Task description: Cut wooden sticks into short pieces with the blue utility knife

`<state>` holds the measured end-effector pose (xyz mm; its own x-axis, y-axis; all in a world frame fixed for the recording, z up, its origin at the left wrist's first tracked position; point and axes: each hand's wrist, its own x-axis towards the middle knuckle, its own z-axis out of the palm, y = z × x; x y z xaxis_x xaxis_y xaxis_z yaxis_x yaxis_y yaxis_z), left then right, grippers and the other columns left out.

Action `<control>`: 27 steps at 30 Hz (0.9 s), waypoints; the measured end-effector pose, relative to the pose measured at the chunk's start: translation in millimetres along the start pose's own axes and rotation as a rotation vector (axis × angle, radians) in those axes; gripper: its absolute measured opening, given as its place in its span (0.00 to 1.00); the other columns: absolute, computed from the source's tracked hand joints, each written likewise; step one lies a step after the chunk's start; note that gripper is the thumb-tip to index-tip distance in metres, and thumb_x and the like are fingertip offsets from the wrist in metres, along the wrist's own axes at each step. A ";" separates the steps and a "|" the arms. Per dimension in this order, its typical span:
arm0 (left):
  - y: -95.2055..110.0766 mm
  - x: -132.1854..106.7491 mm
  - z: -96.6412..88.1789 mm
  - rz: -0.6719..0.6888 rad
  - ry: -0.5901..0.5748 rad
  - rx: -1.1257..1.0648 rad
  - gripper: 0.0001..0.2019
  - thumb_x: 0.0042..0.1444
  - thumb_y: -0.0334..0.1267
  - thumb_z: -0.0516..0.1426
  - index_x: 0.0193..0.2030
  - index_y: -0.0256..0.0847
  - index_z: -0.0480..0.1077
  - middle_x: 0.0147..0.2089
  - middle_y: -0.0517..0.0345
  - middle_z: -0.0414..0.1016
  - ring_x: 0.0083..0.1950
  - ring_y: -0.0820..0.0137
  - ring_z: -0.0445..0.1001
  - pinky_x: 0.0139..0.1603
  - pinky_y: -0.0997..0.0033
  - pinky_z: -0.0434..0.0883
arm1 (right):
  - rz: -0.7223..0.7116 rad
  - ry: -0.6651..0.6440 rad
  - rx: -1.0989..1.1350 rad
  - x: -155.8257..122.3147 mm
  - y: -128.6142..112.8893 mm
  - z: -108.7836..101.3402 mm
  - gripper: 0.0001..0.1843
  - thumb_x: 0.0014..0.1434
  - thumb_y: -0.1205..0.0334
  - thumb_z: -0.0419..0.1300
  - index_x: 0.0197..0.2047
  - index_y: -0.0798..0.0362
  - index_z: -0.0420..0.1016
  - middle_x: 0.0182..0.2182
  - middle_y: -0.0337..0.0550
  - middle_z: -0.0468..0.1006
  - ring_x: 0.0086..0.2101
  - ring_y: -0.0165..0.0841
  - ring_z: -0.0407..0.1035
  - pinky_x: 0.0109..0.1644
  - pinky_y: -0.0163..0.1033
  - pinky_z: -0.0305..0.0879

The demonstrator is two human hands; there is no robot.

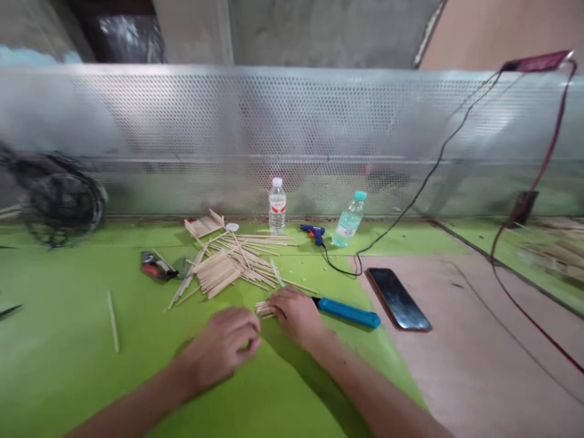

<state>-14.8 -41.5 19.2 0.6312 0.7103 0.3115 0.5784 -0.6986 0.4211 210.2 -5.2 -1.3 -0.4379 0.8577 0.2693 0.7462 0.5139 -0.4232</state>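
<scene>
My right hand (294, 313) is closed over a small group of short wooden sticks (263, 309), whose ends show at its left. Just right of it lies a blue utility knife (349, 312), its dark tip close to my fingers. My left hand (223, 347) hovers lower and to the left, fingers curled in toward the thumb; what it holds, if anything, is hidden. Behind both hands, a pile of thin wooden sticks (260, 267) spreads over the green mat, with a flat panel of joined sticks (216, 275) on its near side.
A blue glue gun (314, 232) with a black cord lies between a clear bottle (277, 210) and a green-capped bottle (350, 222). A phone (398, 299) rests at right. Further left are a black-and-red tool (157, 266), a lone stick (112, 322) and coiled wire (64, 201).
</scene>
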 end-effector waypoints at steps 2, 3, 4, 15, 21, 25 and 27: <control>25.1 -26.9 -5.2 -0.049 -0.070 0.026 0.04 0.63 0.35 0.59 0.38 0.47 0.75 0.40 0.60 0.81 0.41 0.67 0.78 0.49 0.62 0.78 | 0.005 0.013 0.010 0.7 1.7 1.1 0.11 0.65 0.69 0.58 0.41 0.51 0.83 0.40 0.42 0.83 0.43 0.35 0.74 0.48 0.37 0.66; 34.6 -41.3 -5.9 -0.072 -0.083 0.037 0.03 0.62 0.35 0.60 0.38 0.48 0.75 0.40 0.60 0.81 0.40 0.67 0.79 0.49 0.62 0.79 | 0.009 0.017 0.016 1.1 2.4 1.4 0.12 0.65 0.69 0.57 0.40 0.50 0.83 0.40 0.42 0.84 0.42 0.36 0.74 0.48 0.37 0.66; 41.0 -55.7 -5.5 -0.105 -0.107 0.044 0.03 0.61 0.36 0.60 0.40 0.49 0.76 0.41 0.60 0.82 0.39 0.66 0.79 0.47 0.63 0.79 | 0.014 0.022 0.022 1.3 2.8 1.5 0.12 0.65 0.69 0.57 0.40 0.50 0.83 0.40 0.42 0.84 0.42 0.36 0.74 0.48 0.37 0.65; 12.7 -81.5 -8.0 -0.610 0.191 0.080 0.12 0.62 0.40 0.58 0.50 0.51 0.78 0.50 0.52 0.82 0.45 0.60 0.81 0.47 0.59 0.80 | 0.036 0.096 0.014 3.2 1.1 -2.4 0.16 0.67 0.68 0.51 0.48 0.50 0.81 0.48 0.45 0.82 0.48 0.37 0.73 0.54 0.39 0.65; -23.3 25.2 -4.5 -0.547 0.167 0.174 0.18 0.60 0.30 0.60 0.55 0.53 0.75 0.61 0.53 0.74 0.63 0.56 0.71 0.63 0.49 0.72 | 0.044 0.122 -0.022 4.3 6.6 -3.0 0.17 0.66 0.70 0.51 0.51 0.51 0.79 0.49 0.46 0.81 0.50 0.38 0.72 0.56 0.39 0.64; -57.6 56.8 -3.7 -0.582 0.131 0.238 0.15 0.62 0.34 0.62 0.55 0.42 0.73 0.62 0.48 0.71 0.64 0.55 0.68 0.65 0.43 0.67 | 0.068 0.133 -0.049 3.2 12.9 -6.9 0.18 0.66 0.69 0.52 0.52 0.52 0.79 0.50 0.48 0.80 0.51 0.39 0.71 0.56 0.40 0.64; -68.6 53.9 -6.4 -0.617 0.102 0.249 0.13 0.65 0.40 0.59 0.54 0.39 0.72 0.58 0.49 0.73 0.57 0.60 0.74 0.58 0.50 0.73 | 0.074 0.134 -0.054 3.3 15.7 -7.7 0.18 0.66 0.70 0.52 0.52 0.52 0.79 0.50 0.48 0.81 0.50 0.39 0.72 0.55 0.39 0.65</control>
<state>-23.7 45.3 12.6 0.1019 0.9817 0.1607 0.9271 -0.1523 0.3424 224.4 5.6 -0.4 -0.3125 0.8816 0.3538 0.8013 0.4447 -0.4003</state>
